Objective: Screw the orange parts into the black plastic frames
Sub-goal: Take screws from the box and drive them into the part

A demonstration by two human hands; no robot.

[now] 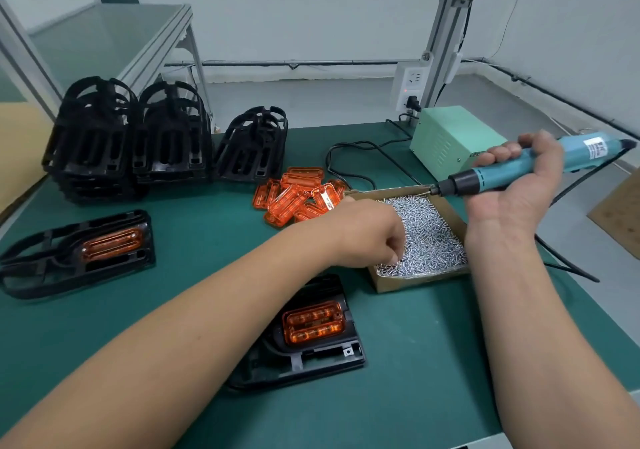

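Screw pick-up under way, frame waiting near centre.

Head view: the left hand (pixel 372 237) dips into the box (pixel 415 284) of screws (pixel 433 234), fingers (pixel 393 253) curled and bunched at the heap. Whether they have a screw, I cannot tell. The right hand (pixel 519 178) is clamped round the driver (pixel 502 171), held over the box's far edge with its tip pointing left. The frame (pixel 311 358) lies on the table (pixel 207 234) near centre with an orange part (pixel 313 322) seated in it. Loose orange parts (pixel 298 196) sit farther back and frame stacks (pixel 138 137) far left. Next, I'd judge: lift one screw, seat it in the part's hole and bring the driver down square.
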